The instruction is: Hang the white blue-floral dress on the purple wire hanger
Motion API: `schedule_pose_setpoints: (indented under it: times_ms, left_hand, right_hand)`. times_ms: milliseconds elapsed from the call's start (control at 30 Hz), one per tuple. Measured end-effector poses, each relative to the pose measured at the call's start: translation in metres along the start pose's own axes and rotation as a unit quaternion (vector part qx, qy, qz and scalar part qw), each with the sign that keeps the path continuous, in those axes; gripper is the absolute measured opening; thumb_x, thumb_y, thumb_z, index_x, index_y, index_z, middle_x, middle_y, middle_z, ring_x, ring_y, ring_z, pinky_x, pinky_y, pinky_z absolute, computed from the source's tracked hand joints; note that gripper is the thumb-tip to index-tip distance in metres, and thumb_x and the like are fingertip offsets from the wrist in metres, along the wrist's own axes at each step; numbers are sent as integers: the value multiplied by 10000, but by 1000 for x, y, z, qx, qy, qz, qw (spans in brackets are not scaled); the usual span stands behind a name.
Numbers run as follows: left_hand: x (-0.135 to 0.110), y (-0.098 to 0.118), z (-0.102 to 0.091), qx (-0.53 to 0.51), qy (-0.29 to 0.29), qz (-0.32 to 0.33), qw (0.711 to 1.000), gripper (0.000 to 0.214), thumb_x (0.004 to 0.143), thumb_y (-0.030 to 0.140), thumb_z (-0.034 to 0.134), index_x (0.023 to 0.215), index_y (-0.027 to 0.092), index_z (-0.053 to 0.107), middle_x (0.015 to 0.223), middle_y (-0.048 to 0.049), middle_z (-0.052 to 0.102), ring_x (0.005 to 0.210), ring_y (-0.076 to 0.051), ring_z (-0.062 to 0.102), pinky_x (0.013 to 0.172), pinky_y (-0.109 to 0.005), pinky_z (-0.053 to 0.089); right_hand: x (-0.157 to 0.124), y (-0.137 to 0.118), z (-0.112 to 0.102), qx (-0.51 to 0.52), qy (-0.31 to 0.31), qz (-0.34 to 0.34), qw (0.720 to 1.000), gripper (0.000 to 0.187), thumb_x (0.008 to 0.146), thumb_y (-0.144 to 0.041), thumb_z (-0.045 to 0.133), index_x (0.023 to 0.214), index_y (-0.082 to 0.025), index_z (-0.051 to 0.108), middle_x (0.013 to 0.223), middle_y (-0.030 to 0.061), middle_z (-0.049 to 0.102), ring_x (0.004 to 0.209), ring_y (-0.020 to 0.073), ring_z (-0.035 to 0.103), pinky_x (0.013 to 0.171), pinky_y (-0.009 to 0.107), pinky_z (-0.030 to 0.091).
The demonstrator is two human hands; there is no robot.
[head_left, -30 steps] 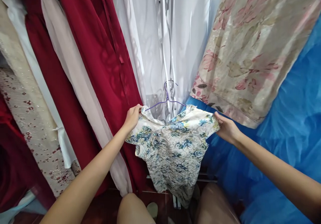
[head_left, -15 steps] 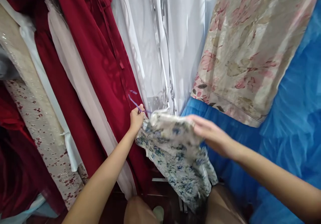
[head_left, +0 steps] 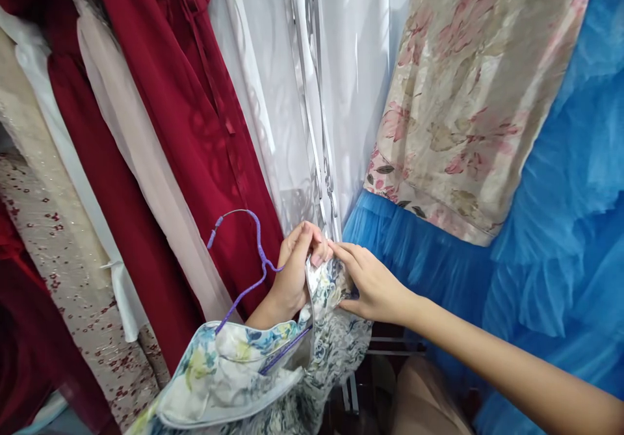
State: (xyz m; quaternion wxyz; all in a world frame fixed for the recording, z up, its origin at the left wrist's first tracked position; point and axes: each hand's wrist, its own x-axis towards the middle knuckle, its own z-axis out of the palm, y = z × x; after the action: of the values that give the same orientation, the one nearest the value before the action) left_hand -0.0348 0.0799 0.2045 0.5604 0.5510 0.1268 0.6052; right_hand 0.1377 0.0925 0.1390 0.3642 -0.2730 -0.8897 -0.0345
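A floral dress (head_left: 234, 386) in white, blue, green and yellow hangs low in front of me, its neckline facing up. A purple hanger (head_left: 263, 256) runs into its neck opening, with the hook tilted up to the left. My left hand (head_left: 295, 276) is closed at the dress's upper right edge, its wrist passing behind the hanger's shoulder. Beside it, my right hand (head_left: 373, 285) grips gathered cloth of the same edge between thumb and fingers. The fingertips of both hands nearly meet. The hanger's right end is hidden by cloth and my left hand.
Long red (head_left: 195, 162), pale pink (head_left: 141, 142) and white (head_left: 355, 97) garments hang close behind. On the right are a beige floral garment (head_left: 463, 110) and a ruffled blue tulle one (head_left: 550, 246). Metal rack bars (head_left: 390, 347) show low down.
The dress has swung down to the left, and its hanger now shows larger and nearer. My left hand has moved from the hanger's neck to the dress edge; my right hand has come in beside it.
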Motion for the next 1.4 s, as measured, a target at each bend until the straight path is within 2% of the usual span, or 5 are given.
schedule_pose_setpoints:
  times_ms: [300,767,967,1167,1400]
  left_hand:
    - [6,4,-34,50,139,49,988,260,833,387,773,868,198,598,702,42,543,570,-70,534,535,-181,440]
    - [1,10,-58,35,118,-41,992,388,926,575,570,896,198,654,829,-41,637,815,-164,652,809,-317,565]
    - [-5,4,-42,7,30,-163,986,744,858,841,354,973,193,702,1192,-154,663,1155,-309,613,904,-429,555]
    - [-16,-9,-27,17,-5,-114,993,725,895,807,335,909,187,713,1227,-140,643,1225,-290,564,1077,-406,442]
    - [-21,-10,-30,57,32,-77,995,739,899,805,310,841,194,721,1188,-129,640,1151,-281,573,979,-368,474]
  right_hand:
    - [-53,43,5,-58,19,114,992,189,976,-376,504,975,-209,592,790,59,608,710,224,585,665,336,472]
    - [-115,44,-30,-34,-126,152,980,379,1035,-322,414,767,-208,656,675,55,630,597,188,594,590,310,414]
    - [-75,22,-37,2,-44,135,990,587,928,-379,640,1467,-267,438,1327,138,592,1212,305,585,1007,467,504]
    - [-24,9,-6,41,-31,60,997,918,788,-278,773,1555,-211,273,1506,180,425,1417,338,404,1174,521,374]
    - [-4,-16,8,71,-6,12,997,757,803,-160,667,1498,-200,371,1506,184,420,1436,328,384,1178,522,362]
